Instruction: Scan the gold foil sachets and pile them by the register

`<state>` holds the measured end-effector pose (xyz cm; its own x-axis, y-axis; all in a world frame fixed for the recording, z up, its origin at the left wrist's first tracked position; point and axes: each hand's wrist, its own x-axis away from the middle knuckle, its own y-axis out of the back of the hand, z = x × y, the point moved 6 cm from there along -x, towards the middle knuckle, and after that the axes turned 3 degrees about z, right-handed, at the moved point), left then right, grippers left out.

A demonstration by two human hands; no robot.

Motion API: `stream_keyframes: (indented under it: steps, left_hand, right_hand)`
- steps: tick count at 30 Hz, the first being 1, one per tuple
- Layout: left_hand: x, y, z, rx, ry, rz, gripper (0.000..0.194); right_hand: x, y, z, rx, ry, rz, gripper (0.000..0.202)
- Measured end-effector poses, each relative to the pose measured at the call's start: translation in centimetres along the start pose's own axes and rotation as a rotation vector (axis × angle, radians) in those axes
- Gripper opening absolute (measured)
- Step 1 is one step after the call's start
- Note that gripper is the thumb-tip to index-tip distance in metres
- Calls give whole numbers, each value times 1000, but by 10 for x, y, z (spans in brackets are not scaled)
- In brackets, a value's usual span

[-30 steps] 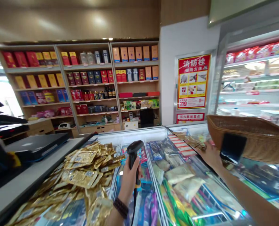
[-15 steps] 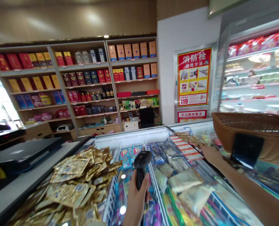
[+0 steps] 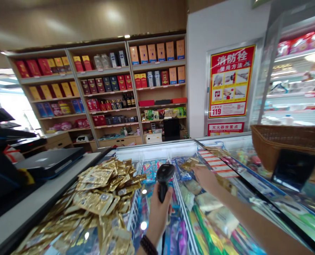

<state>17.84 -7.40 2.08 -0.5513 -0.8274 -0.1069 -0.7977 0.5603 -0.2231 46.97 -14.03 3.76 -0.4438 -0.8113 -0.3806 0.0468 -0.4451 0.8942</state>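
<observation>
My left hand (image 3: 158, 203) is wrapped round the grip of a black handheld barcode scanner (image 3: 164, 173), its head tilted up and away from me. A gold foil packet (image 3: 189, 164) is pinched in the fingertips of my right hand (image 3: 203, 176), just right of the scanner. Both hands are above the glass top of a chest freezer, with bagged goods showing underneath. To the left of my left hand lies a large heap of gold foil packets (image 3: 99, 198). More gold packets (image 3: 217, 151) lie beyond my right hand, near the freezer's back edge.
A wicker basket (image 3: 292, 141) stands at the right, with a dark panel (image 3: 294, 170) in front of it. A flat dark device (image 3: 49, 163) sits on the left counter. Shelves of boxes (image 3: 157, 85) and a red-and-yellow poster (image 3: 230, 81) line the back.
My right hand has moved left from the freezer's far right, bringing a gold packet toward the scanner. The left hand still holds the scanner. The view has turned slightly left.
</observation>
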Motion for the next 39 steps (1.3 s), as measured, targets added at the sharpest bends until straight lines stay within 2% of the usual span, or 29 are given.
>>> stream_keyframes:
  steps: [3, 5, 8, 11, 14, 16, 19, 22, 26, 29, 34, 39]
  left_hand:
    - [-2, 6, -6, 17, -25, -32, 82]
    - [-3, 8, -11, 32, -47, -53, 83]
    - [-7, 9, -15, 49, -60, -68, 83]
    - [-12, 10, -14, 57, -58, -78, 82]
    - [-15, 10, -9, 49, -67, -103, 81]
    - [-16, 8, -5, 36, -75, -97, 79]
    - [-15, 5, 0, 19, -83, -78, 78]
    - [-14, 5, 1, 12, -95, -66, 78]
    - [-15, 5, 0, 12, -94, -25, 79]
    - [-17, 5, 0, 19, -81, -4, 79]
    - [-19, 3, -1, -11, -29, 53, 81]
    - [-16, 4, -3, -56, 3, 122, 78]
  right_hand:
    - [-5, -11, 33, -74, 16, 92, 33]
    - [-13, -3, 30, -147, -17, 67, 41]
    - [-19, 8, -7, -128, -124, 40, 51]
    - [-12, 3, -49, -64, -213, 143, 56]
    - [-1, 0, -61, -55, -190, 189, 49]
    - [-1, 2, -52, -39, -172, 161, 51]
    - [-9, 2, -20, 0, -106, 188, 55]
    - [-21, -3, 14, -17, -43, 227, 42]
    - [-24, -4, 41, -145, -51, 43, 44]
    - [-14, -12, 44, -377, -107, -71, 49]
    - [-6, -16, 19, -653, -277, -269, 46]
    - [-11, 1, -9, -727, -185, -443, 56]
